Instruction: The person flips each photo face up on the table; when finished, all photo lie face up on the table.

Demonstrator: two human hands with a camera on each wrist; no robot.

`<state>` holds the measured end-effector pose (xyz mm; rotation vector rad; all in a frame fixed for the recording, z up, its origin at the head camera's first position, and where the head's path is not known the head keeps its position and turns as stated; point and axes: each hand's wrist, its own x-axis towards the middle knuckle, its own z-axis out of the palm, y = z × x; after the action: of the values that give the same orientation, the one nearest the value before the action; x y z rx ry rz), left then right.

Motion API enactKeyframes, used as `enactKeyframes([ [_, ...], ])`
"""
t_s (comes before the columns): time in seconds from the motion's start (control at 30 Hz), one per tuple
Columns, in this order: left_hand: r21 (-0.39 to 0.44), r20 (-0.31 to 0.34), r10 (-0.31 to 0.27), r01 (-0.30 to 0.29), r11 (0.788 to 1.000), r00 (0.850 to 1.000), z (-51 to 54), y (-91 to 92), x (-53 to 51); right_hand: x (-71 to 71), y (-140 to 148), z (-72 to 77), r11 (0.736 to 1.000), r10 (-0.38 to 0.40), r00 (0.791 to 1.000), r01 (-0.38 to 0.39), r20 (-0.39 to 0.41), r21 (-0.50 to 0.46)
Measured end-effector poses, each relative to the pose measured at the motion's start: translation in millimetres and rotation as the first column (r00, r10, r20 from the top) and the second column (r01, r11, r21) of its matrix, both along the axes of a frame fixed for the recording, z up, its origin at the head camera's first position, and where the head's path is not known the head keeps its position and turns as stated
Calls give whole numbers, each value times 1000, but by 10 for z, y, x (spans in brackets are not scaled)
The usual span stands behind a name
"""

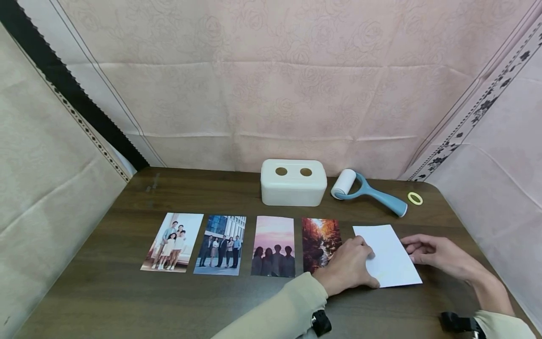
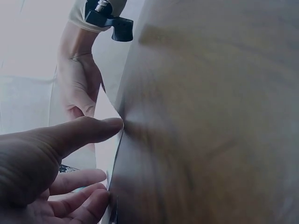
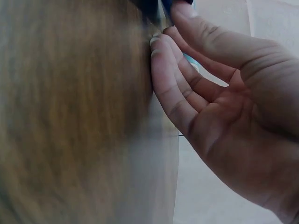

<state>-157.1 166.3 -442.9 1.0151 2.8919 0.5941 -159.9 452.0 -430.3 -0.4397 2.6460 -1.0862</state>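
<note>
A white card (image 1: 389, 259), about the size of the photos beside it, is at the right end of the row, tilted up off the table in the left wrist view. My left hand (image 1: 349, 266) holds its left side, with the thumb on the near edge and fingers farther back. My right hand (image 1: 442, 256) pinches its right edge; in the right wrist view the thumb meets a dark blue edge, and the fingertips lie close to the tabletop. The autumn forest photo (image 1: 318, 238) lies partly hidden behind my left hand.
Left of it lie a silhouettes photo (image 1: 273, 245), an office group photo (image 1: 220, 245) and a family photo (image 1: 172, 240). Behind stand a white box with two holes (image 1: 292, 188), a blue-handled lint roller (image 1: 381, 197) and a yellow-green ring (image 1: 409, 197). Cloth walls surround the wooden table (image 1: 178, 301).
</note>
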Motion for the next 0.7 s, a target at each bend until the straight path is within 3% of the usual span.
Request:
enactKeyframes([
  [0.33, 60, 81, -36, 32, 998, 996, 5, -40, -15, 13, 10, 21, 998, -4, 1000, 4, 2, -58],
  [0.53, 130, 142, -17, -1, 992, 990, -1, -49, -51, 14, -5, 76, 992, 25, 1000, -24, 2, -125],
  [0.7, 240, 176, 13, -56, 969, 984, -41, -40, -113, 20, -37, 114, 985, 39, 999, -38, 2, -168],
])
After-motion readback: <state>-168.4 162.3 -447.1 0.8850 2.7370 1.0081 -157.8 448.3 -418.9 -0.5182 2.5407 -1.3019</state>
